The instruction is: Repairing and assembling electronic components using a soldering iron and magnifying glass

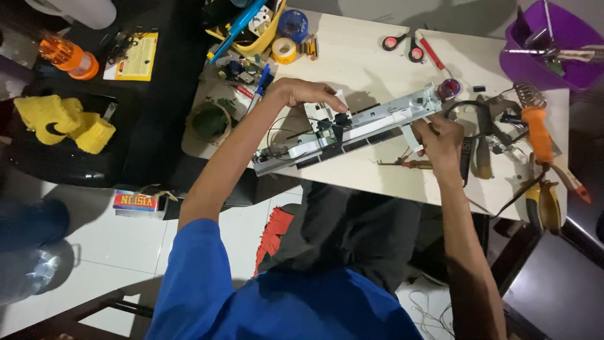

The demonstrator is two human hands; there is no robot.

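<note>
Leaning over in a blue shirt (pixel 270 308), left hand (pixel 308 94) pressing down on the long metal printer assembly (pixel 349 129) lying across the desk (pixel 371 63); right hand (pixel 440 135) pinching its white ribbon strip (pixel 412 135); risking a tear by tugging.

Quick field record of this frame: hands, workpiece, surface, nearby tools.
left hand: resting on top of the white carriage block of the assembly
right hand: fingers pinching a small part at the assembly's right end; what it grips is too small to tell
workpiece: long grey metal rail assembly with wires, lying diagonally
surface: pale table
nearby tools: scissors, orange-handled soldering iron, yellow tape roll, purple tub
</note>
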